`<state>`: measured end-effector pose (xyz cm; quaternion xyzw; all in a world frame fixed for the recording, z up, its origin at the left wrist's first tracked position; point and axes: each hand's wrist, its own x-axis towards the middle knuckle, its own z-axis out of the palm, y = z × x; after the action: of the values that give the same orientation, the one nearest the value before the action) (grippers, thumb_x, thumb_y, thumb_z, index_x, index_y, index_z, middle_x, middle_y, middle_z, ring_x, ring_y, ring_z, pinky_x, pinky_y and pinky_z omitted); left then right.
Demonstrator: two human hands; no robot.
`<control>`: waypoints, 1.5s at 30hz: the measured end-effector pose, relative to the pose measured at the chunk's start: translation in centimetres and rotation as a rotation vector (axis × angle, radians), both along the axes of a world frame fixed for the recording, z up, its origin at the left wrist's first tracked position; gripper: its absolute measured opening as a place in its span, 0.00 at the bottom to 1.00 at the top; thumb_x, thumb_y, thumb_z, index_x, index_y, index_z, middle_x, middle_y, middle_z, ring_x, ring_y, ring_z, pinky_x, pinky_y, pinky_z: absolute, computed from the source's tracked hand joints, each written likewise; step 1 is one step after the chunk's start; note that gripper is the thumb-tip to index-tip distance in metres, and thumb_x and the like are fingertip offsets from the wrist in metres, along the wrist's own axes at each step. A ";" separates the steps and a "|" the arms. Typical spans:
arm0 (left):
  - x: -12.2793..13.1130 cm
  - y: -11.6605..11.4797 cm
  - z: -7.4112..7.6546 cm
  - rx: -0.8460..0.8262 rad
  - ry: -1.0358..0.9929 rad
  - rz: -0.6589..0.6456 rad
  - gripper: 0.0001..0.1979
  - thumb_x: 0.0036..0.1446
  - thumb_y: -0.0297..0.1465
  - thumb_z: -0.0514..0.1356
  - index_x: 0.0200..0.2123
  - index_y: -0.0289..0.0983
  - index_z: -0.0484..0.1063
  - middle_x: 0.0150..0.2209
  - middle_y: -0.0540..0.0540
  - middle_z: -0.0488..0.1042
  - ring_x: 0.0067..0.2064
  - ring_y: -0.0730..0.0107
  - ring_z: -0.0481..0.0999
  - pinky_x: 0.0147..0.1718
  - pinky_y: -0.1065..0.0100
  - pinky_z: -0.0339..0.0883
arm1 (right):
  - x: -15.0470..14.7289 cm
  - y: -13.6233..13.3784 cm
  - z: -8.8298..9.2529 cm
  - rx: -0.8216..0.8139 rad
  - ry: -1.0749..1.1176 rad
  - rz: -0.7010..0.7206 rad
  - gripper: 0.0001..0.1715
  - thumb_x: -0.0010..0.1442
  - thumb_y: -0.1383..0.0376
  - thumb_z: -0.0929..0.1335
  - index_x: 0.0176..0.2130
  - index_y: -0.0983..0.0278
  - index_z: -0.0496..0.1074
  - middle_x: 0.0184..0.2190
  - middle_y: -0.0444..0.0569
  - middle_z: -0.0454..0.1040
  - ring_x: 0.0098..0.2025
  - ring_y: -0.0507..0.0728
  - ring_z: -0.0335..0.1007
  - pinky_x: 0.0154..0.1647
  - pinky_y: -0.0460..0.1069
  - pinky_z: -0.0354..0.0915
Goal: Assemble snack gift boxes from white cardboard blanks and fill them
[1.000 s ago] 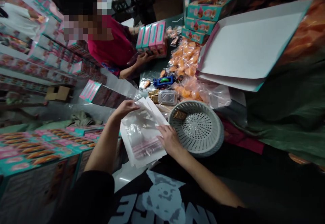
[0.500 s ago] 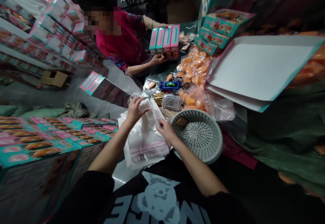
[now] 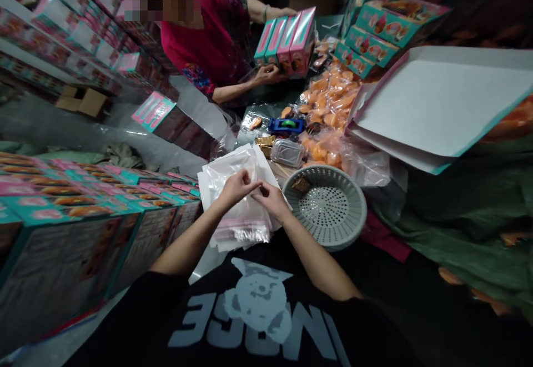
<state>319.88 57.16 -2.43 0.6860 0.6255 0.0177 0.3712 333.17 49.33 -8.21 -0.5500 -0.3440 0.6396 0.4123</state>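
My left hand and my right hand meet over a stack of transparent zip bags with pink strips, lying on white sheets. Both hands pinch the plastic of the top bag, their fingertips nearly touching. A round grey plastic basket sits just right of my right hand, with a small brown piece inside. Beyond my hands lie a silver foil tray and a blue tape dispenser. A co-worker's hand holds several pink-and-teal boxes.
Orange pieces in plastic bags are heaped beyond the basket. A large white box lid and stacked teal boxes stand at upper right. Tall stacks of printed boxes fill the left side, and green cloth lies right.
My hands have moved together from apart and now pinch the top bag. The view has tilted, and the co-worker's boxes stand at a steeper angle.
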 end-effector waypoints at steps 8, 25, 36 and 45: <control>-2.2 0.3 0.0 -0.266 -0.295 0.082 0.23 0.43 0.48 0.67 0.24 0.40 0.59 0.23 0.55 0.58 0.26 0.74 0.58 0.25 0.70 0.51 | -0.5 -0.5 0.2 -0.186 0.473 -0.065 0.25 0.47 0.62 0.76 0.47 0.63 0.77 0.38 0.46 0.79 0.42 0.51 0.74 0.45 0.46 0.69; -2.4 0.1 1.0 -0.272 -0.336 0.098 0.20 0.45 0.43 0.65 0.24 0.39 0.57 0.24 0.55 0.56 0.27 0.74 0.57 0.26 0.70 0.51 | -0.9 7.6 -2.2 -0.194 0.483 -0.119 0.13 0.51 0.63 0.76 0.37 0.65 0.77 0.34 0.45 0.78 0.35 0.49 0.73 0.46 0.48 0.70; -3.3 0.3 1.4 -0.307 -0.466 0.144 0.27 0.40 0.51 0.69 0.23 0.38 0.59 0.23 0.55 0.59 0.27 0.75 0.57 0.27 0.71 0.49 | -0.6 8.3 -1.5 -0.261 0.609 -0.050 0.12 0.45 0.68 0.78 0.33 0.65 0.77 0.29 0.41 0.79 0.32 0.47 0.73 0.48 0.46 0.70; -3.6 0.6 1.3 -0.337 -0.528 0.165 0.27 0.40 0.49 0.71 0.23 0.37 0.60 0.22 0.55 0.59 0.26 0.76 0.56 0.26 0.71 0.48 | 0.3 8.5 -0.7 -0.310 0.677 0.010 0.11 0.46 0.68 0.79 0.30 0.65 0.77 0.27 0.41 0.78 0.31 0.47 0.72 0.44 0.44 0.70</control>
<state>316.30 57.75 -1.16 0.5333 0.5552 0.1214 0.6265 333.50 57.79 -8.94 -0.3618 -0.0898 0.8317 0.4115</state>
